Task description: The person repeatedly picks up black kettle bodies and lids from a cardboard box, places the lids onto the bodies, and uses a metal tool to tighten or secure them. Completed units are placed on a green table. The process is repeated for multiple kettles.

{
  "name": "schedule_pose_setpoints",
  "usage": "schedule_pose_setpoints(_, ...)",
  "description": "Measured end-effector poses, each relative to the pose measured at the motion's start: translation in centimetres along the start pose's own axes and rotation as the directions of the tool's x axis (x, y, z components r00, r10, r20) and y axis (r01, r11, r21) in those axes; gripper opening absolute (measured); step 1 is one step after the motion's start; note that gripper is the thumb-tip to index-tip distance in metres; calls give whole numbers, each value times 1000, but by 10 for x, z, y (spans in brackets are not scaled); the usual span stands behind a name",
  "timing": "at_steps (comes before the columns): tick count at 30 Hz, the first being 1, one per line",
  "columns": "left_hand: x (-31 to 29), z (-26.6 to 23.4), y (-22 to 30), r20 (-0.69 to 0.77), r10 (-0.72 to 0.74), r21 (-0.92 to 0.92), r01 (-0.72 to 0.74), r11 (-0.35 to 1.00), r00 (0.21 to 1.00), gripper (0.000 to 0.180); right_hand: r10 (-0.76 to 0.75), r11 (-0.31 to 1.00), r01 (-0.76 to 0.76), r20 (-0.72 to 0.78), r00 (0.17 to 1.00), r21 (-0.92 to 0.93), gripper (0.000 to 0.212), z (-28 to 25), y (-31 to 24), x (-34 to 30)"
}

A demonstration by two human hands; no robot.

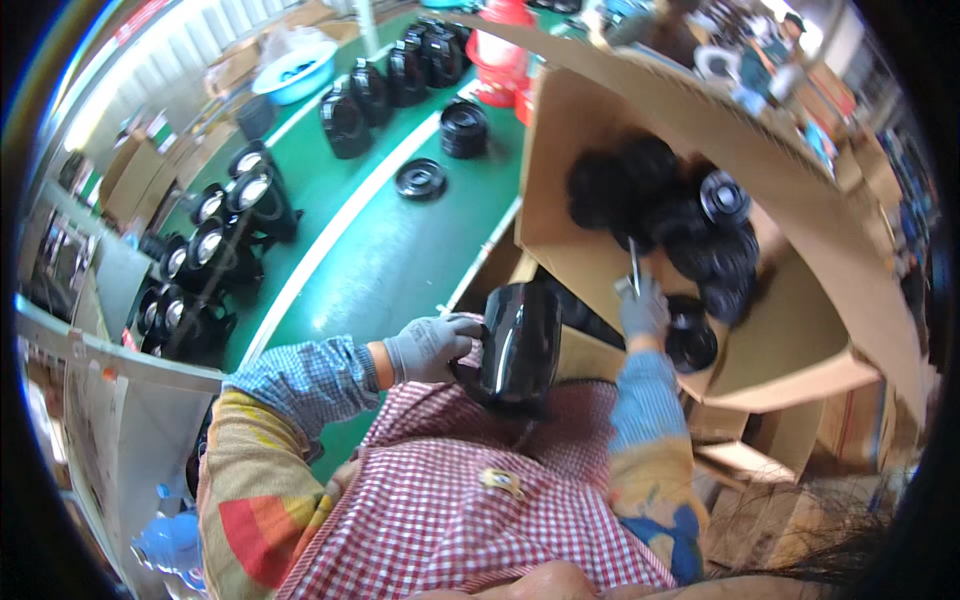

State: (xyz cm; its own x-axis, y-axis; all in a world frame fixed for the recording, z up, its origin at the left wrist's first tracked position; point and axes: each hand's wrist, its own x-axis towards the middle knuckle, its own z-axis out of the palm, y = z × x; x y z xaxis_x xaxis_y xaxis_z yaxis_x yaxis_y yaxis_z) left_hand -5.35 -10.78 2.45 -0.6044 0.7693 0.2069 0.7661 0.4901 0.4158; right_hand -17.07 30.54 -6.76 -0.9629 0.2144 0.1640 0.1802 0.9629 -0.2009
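Observation:
My left hand (430,347), in a grey glove, is closed on the left side of a glossy black cylindrical housing (521,345). The housing stands nearly upright in front of my checked apron. My right hand (643,308), gloved too, is closed around a thin silver metal rod (634,262); what kind of tool it is I cannot tell. That hand is over the near left part of a large open cardboard box (800,365). Inside the box are several round black parts (690,240), blurred; one black part (690,335) lies just right of my right hand.
A green table (370,270) with white stripes stretches ahead. Several black housings (345,125) stand at its back, near stacked black rings (463,128) and a single ring (420,179). More housings with pale round ends (210,245) lie left. Red containers (495,60) stand behind.

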Motion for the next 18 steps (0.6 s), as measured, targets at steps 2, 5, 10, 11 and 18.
schedule_pose_setpoints(2, -18, -10, -26, -226, -314, -137, 289, 947, 922, 24, -250, 948, 304, -362, 898, 99, 48, -20, 6, -16)
schedule_pose_setpoints(5, -57, -26, -108, -199, -810, -764, 430, 481, 552, 20, -158, 731, 142, -36, 987, 667, 32, -20, 38, -70)
schedule_pose_setpoints(10, -59, -73, -225, -308, -902, -940, 47, 337, 302, 33, 59, 742, -238, 293, 954, 627, 37, -11, 63, -169)
schedule_pose_setpoints(11, -61, -75, -254, -329, -903, -940, -1, 342, 275, 33, 31, 810, -171, 251, 968, 561, 34, -8, 55, -179)
schedule_pose_setpoints(18, 1, -81, -377, -299, -953, -954, -12, 299, 53, 32, 68, 918, -151, 229, 971, 367, 33, -17, 24, -171)
